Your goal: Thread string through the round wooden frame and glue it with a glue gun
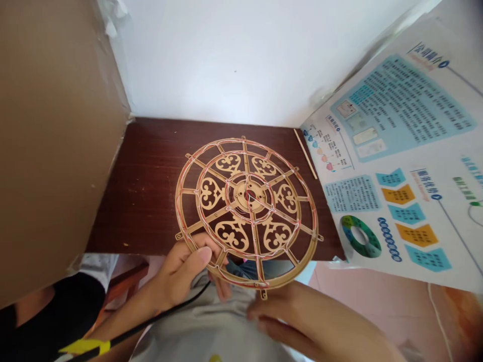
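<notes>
A round gold openwork frame (249, 197) with scroll ornaments and spokes is tilted above the dark table, its near edge over the table's front. Thin red and white wires run along its rings and meet at its centre. My left hand (188, 266) grips the frame's lower left rim, thumb on top and fingers through the openings. My right hand (273, 309) is below the near rim, beside a small tab; its fingers are partly hidden, and whether it touches the frame is unclear.
A dark brown table (143, 186) bears a thin light stick (305, 153) near its right edge. Cardboard (56, 125) stands at the left, a white panel (234, 60) behind, and a printed poster (407, 151) at the right. A black cable (162, 315) crosses my lap.
</notes>
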Demonstrator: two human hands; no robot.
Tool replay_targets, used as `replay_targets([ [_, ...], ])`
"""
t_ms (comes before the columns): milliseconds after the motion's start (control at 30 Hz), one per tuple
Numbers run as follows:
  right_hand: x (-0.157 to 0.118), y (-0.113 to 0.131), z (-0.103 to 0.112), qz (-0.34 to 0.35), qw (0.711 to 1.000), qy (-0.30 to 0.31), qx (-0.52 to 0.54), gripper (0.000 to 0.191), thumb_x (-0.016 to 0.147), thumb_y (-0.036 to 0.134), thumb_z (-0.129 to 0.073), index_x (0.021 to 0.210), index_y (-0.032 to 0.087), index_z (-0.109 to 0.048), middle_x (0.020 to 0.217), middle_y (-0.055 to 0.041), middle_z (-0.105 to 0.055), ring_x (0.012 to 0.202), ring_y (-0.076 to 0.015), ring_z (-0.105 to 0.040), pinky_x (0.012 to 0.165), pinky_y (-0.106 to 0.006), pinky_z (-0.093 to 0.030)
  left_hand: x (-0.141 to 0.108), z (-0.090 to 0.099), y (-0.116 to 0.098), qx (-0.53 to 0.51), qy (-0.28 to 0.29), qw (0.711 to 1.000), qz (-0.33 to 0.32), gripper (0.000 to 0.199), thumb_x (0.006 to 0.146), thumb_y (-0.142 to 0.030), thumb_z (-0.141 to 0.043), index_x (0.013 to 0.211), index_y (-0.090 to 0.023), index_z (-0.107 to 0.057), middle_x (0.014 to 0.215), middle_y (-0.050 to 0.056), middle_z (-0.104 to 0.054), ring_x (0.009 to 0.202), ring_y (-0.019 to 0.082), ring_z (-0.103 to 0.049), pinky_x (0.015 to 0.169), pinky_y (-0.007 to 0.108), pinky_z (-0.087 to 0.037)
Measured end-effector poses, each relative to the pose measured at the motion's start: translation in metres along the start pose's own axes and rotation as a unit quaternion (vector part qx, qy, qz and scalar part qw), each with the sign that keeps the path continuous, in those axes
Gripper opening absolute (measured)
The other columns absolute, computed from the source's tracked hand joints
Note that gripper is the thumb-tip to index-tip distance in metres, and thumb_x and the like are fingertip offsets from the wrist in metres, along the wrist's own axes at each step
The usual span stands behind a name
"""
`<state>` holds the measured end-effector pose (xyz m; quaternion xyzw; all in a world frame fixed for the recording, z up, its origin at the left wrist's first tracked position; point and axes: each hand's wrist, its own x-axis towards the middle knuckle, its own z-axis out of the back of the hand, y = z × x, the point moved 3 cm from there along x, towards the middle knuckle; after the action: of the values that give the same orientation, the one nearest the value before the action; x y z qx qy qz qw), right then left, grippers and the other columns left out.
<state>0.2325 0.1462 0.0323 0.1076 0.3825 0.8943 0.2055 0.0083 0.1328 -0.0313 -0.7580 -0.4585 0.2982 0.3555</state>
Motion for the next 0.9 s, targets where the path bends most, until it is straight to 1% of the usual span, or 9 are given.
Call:
replay_targets([
  [33, -0.004, 0.006, 0.014, -0.008, 0.997, 0.035, 0.075, 0.020, 0.109, 0.019, -0.059, 0.119, 0.032, -0.070, 0.088, -0.0012, -0.079, 0.073, -0.0210, -0.077, 0.058, -0.029, -0.063, 0.001, -0.002, -0.002, -0.002, -0.004, 1.000, 0.001, 0.037, 0.110, -0.050, -0.059, 0.097, -0.017, -0.069, 0.069, 0.006, -0.082, 0.056, 0.020, -0.076, 0.061, 0.027, -0.052],
  [100, 0.000, 0.016, 0.045, 0.013, 0.995, -0.002, 0.103, 0.024, 0.112, 0.016, -0.060, 0.131, 0.029, -0.067, 0.093, -0.0014, -0.079, 0.078, -0.0185, -0.075, 0.065, -0.028, -0.062, 0.003, -0.004, -0.005, -0.005, -0.015, 1.000, 0.005, 0.038, 0.109, -0.051, -0.062, 0.094, -0.017, -0.069, 0.066, 0.006, -0.081, 0.053, 0.019, -0.075, 0.058, 0.025, -0.049],
  [200, 0.028, 0.013, 0.080, 0.024, 0.988, -0.142, -0.051, 0.022, 0.115, 0.016, -0.056, 0.127, 0.025, -0.072, 0.104, -0.0074, -0.076, 0.083, -0.0201, -0.071, 0.068, -0.032, -0.056, 0.006, -0.006, -0.003, -0.007, -0.026, 0.999, 0.018, 0.040, 0.107, -0.051, -0.064, 0.091, -0.016, -0.069, 0.062, 0.006, -0.079, 0.051, 0.018, -0.075, 0.055, 0.023, -0.046],
  [233, 0.041, 0.007, 0.084, 0.019, 0.987, -0.133, -0.086, 0.021, 0.115, 0.018, -0.055, 0.123, 0.023, -0.074, 0.107, -0.0089, -0.075, 0.085, -0.0206, -0.070, 0.070, -0.033, -0.055, 0.006, -0.007, -0.002, -0.009, -0.025, 0.999, 0.024, 0.040, 0.107, -0.052, -0.064, 0.090, -0.016, -0.070, 0.062, 0.006, -0.079, 0.051, 0.019, -0.075, 0.054, 0.023, -0.047],
  [333, 0.079, -0.015, 0.086, 0.037, 0.991, -0.048, -0.121, 0.026, 0.116, 0.019, -0.051, 0.112, 0.020, -0.077, 0.109, -0.0095, -0.072, 0.088, -0.0211, -0.068, 0.075, -0.034, -0.054, 0.006, -0.010, 0.001, -0.013, -0.016, 0.999, 0.035, 0.040, 0.106, -0.052, -0.064, 0.090, -0.016, -0.069, 0.062, 0.006, -0.080, 0.048, 0.019, -0.074, 0.052, 0.023, -0.047],
  [433, 0.099, -0.033, 0.083, 0.061, 0.993, 0.024, -0.095, 0.024, 0.115, 0.018, -0.055, 0.108, 0.017, -0.077, 0.106, -0.0081, -0.070, 0.088, -0.0204, -0.068, 0.078, -0.033, -0.054, 0.005, -0.010, 0.002, -0.013, -0.007, 0.999, 0.029, 0.040, 0.107, -0.052, -0.063, 0.089, -0.016, -0.070, 0.062, 0.005, -0.079, 0.049, 0.019, -0.074, 0.052, 0.023, -0.048],
  [633, 0.105, -0.038, 0.079, 0.056, 0.987, 0.104, -0.111, 0.022, 0.114, 0.015, -0.058, 0.106, 0.014, -0.078, 0.103, -0.0066, -0.070, 0.088, -0.0210, -0.070, 0.078, -0.034, -0.053, 0.003, -0.006, 0.005, -0.005, 0.024, 0.998, 0.061, 0.043, 0.107, -0.057, -0.063, 0.092, -0.018, -0.070, 0.066, 0.005, -0.081, 0.051, 0.019, -0.075, 0.052, 0.023, -0.050],
  [800, 0.113, -0.033, 0.071, 0.089, 0.954, 0.173, -0.226, 0.022, 0.112, 0.009, -0.060, 0.096, 0.014, -0.074, 0.099, -0.0065, -0.071, 0.088, -0.0215, -0.069, 0.077, -0.036, -0.051, 0.005, -0.003, 0.007, 0.026, 0.032, 0.996, 0.081, 0.046, 0.106, -0.060, -0.063, 0.088, -0.018, -0.067, 0.063, 0.006, -0.079, 0.050, 0.019, -0.074, 0.051, 0.024, -0.047],
  [900, 0.116, -0.031, 0.064, 0.095, 0.934, 0.195, -0.283, 0.015, 0.109, 0.012, -0.068, 0.095, 0.014, -0.074, 0.096, -0.0062, -0.071, 0.083, -0.0214, -0.068, 0.072, -0.036, -0.049, 0.005, -0.001, 0.010, 0.038, 0.031, 0.995, 0.085, 0.046, 0.106, -0.060, -0.063, 0.087, -0.018, -0.067, 0.062, 0.005, -0.079, 0.052, 0.019, -0.074, 0.054, 0.024, -0.047],
])
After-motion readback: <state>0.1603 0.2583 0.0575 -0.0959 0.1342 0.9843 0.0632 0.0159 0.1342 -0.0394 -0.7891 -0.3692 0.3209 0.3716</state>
